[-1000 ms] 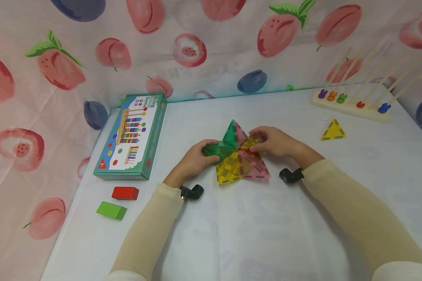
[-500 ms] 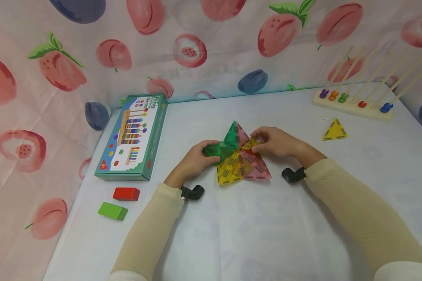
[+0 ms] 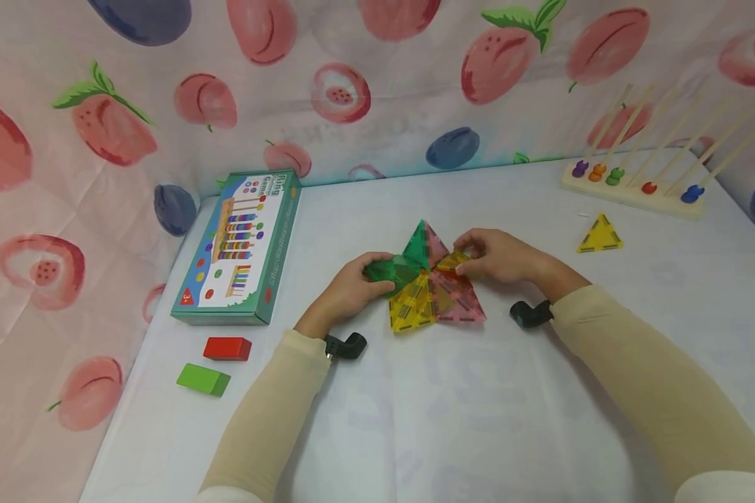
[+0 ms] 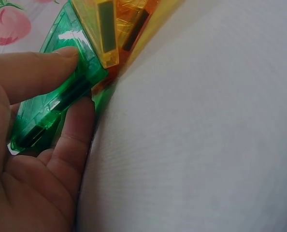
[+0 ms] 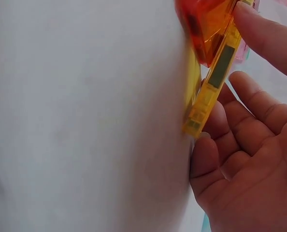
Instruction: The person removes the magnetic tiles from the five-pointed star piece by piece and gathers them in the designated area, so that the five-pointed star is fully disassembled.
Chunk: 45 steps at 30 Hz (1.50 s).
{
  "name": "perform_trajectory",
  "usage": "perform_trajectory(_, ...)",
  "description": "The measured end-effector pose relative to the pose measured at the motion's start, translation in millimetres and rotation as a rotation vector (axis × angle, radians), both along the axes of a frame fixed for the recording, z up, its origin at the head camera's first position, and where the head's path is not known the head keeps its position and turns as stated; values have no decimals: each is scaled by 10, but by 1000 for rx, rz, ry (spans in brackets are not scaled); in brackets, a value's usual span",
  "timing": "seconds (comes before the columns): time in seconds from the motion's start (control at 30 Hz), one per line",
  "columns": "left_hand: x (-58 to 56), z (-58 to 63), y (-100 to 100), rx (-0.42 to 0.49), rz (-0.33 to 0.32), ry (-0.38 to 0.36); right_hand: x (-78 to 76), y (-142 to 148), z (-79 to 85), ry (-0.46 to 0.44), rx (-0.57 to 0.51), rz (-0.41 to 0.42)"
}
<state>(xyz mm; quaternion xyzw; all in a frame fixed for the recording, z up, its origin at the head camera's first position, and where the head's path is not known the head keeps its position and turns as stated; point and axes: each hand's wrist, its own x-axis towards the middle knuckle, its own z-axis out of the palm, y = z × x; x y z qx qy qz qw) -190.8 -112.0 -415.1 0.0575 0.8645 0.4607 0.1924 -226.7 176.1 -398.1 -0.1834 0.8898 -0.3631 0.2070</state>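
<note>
Translucent triangular magnetic tiles are joined in a star-like cluster at the middle of the table. My left hand (image 3: 352, 285) pinches a green magnetic tile (image 3: 389, 272) on its left side; in the left wrist view the thumb lies across this green tile (image 4: 61, 92), with fingers beneath. On the opposite side, my right hand (image 3: 502, 258) holds a yellow magnetic tile (image 3: 451, 263) by its edge, which stands tilted in the right wrist view (image 5: 216, 77). Another yellow tile (image 3: 412, 307) and a pink tile (image 3: 461, 302) form the near side. A green tile (image 3: 417, 246) and a pink tile (image 3: 437, 250) point away.
One loose yellow triangular tile (image 3: 600, 234) lies to the right, before a wooden peg stand (image 3: 635, 195) with coloured rings. At left are a flat game box (image 3: 235, 248), a red block (image 3: 227, 348) and a green block (image 3: 203, 379). A fruit-patterned cloth (image 3: 390, 84) hangs behind.
My right hand and its yellow tile have shifted very slightly right. The left hand keeps its hold on the green tile. The head view has moved a little.
</note>
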Motion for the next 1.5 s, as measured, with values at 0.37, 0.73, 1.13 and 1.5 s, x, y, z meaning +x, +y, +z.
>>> perform_trajectory(0.37, 6, -2, 8, -4, 0, 6, 14, 144, -30, 24, 57, -25)
perform_trajectory(0.73, 16, 6, 10, -13, -4, 10, 55, 377, 28, 11, 47, -106)
perform_trajectory(1.13, 14, 5, -1, -3, -21, 29, 127, 607, 127, -27, -34, -305)
perform_trajectory(1.5, 11, -22, 14, 5, 1, 23, 152, 814, 137, -20, -16, -384)
